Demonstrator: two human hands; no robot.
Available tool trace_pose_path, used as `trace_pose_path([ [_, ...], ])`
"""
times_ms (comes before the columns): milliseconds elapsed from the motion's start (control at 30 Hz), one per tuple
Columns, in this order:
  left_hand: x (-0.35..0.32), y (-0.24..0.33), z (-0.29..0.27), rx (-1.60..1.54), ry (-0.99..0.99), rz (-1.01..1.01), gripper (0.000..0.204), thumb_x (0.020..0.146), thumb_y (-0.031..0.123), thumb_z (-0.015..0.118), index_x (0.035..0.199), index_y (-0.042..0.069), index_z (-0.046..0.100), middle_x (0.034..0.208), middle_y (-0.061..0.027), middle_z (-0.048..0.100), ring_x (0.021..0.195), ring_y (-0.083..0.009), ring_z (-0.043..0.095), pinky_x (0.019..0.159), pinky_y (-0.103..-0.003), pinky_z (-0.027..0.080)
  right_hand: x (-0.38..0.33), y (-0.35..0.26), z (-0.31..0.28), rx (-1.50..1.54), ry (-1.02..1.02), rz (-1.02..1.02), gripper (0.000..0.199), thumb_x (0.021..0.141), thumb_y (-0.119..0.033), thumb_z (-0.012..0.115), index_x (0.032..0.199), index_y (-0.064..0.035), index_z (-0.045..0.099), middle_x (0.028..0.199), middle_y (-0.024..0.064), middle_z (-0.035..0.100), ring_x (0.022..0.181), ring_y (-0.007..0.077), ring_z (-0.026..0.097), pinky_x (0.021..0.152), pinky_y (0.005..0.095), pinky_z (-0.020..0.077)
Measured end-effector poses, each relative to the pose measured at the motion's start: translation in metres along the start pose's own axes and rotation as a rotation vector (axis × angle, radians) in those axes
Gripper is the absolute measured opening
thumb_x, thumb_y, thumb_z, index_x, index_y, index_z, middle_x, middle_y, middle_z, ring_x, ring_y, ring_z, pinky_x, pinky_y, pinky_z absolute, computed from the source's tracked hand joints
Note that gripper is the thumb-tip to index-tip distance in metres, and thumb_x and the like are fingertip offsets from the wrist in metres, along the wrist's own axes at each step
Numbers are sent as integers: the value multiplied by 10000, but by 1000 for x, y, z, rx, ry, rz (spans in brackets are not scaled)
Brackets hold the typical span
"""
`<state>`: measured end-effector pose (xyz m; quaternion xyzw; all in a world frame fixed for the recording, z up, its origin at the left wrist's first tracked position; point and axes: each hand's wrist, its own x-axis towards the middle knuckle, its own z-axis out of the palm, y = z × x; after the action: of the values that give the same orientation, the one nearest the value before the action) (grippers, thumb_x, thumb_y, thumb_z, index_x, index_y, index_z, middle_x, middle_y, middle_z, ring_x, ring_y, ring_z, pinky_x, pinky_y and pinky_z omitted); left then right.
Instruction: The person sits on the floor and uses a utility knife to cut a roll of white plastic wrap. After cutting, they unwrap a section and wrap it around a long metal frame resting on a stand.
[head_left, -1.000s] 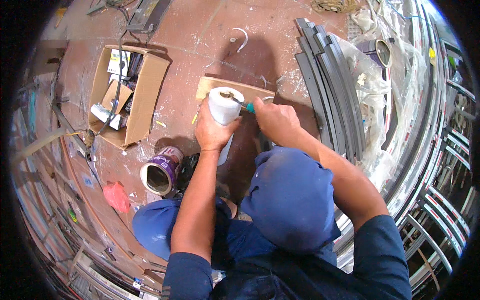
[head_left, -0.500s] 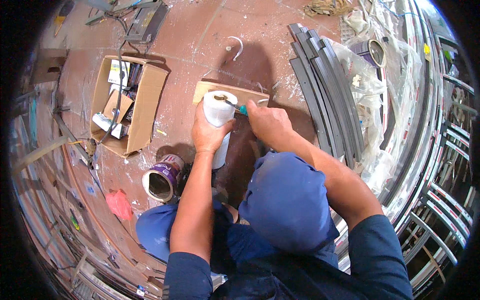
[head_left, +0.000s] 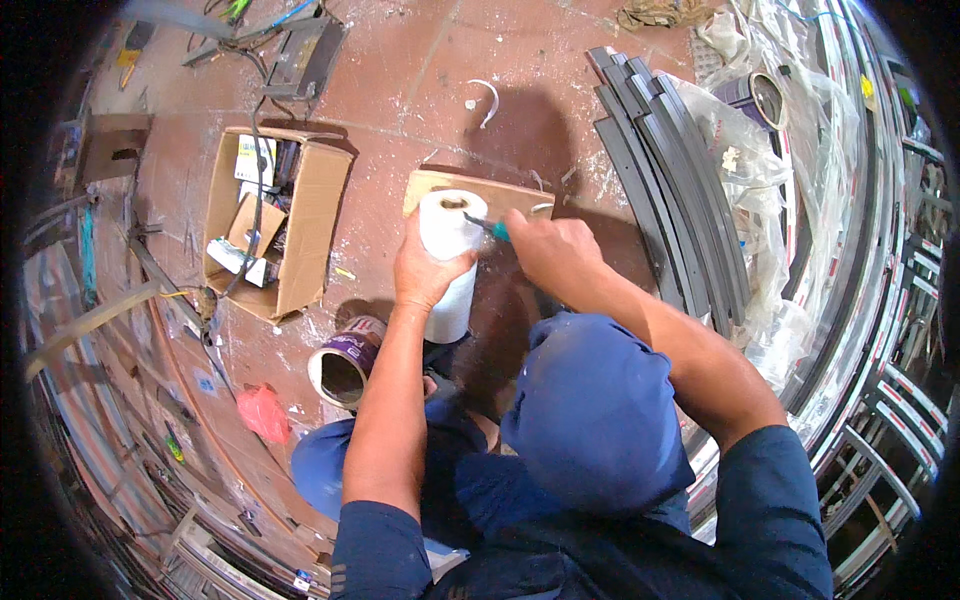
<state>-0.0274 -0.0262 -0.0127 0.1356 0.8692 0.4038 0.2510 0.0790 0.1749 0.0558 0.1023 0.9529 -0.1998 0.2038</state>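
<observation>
My left hand (head_left: 427,268) is wrapped round a white roll of plastic film (head_left: 455,300), which stands upright with its hollow core facing up. In my right hand (head_left: 556,248) is a teal-handled tool (head_left: 499,231) with a slim metal shaft. Its tip meets the top end of the roll beside the core; the fist hides most of the handle, so its exact kind is unclear. Just behind the roll, a flat wooden board (head_left: 525,193) lies on the floor.
A cardboard box (head_left: 318,225) of packages stands at left, with a dark cable across it. Nearer are a purple-and-white bucket (head_left: 368,343) and a red plastic bag (head_left: 263,413). Dark grey strips (head_left: 665,180), clear plastic sheeting (head_left: 755,215) and long metal profiles (head_left: 850,250) lie at right.
The whole view has shifted slightly, moving the scene right and down. The tool's tip has come out of the core to the roll's top edge. Both hands keep their hold.
</observation>
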Motion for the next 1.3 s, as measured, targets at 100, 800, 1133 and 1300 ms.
trace_pose_path([
  [100,2,4,-6,86,-150,74,1053,641,320,977,1555,116,494,1382,-203,706,1299,-358,683,1097,-457,538,-21,13,9,17,-22,9,164,1016,-150,589,1134,-36,583,852,215,785,795,407,796,665,524,619],
  [800,-25,11,34,344,210,-61,1107,668,442,1002,1568,109,450,1352,-231,703,1243,-434,684,1029,-531,551,-23,3,6,23,13,-11,165,1016,-149,597,1149,-51,595,864,196,795,808,387,807,681,510,637],
  [1133,-21,19,17,256,150,-66,975,683,397,1002,1488,116,530,1334,-188,725,1226,-423,698,1021,-519,557,-9,-8,7,4,22,4,176,1028,-174,578,1151,-52,610,877,192,802,815,379,814,678,512,643],
  [1300,-18,19,22,220,167,-80,962,673,365,1012,1474,115,542,1338,-176,720,1249,-414,688,1040,-513,547,-10,-10,11,-4,18,46,176,1012,-155,585,1154,-52,596,875,206,797,812,400,807,678,542,630],
])
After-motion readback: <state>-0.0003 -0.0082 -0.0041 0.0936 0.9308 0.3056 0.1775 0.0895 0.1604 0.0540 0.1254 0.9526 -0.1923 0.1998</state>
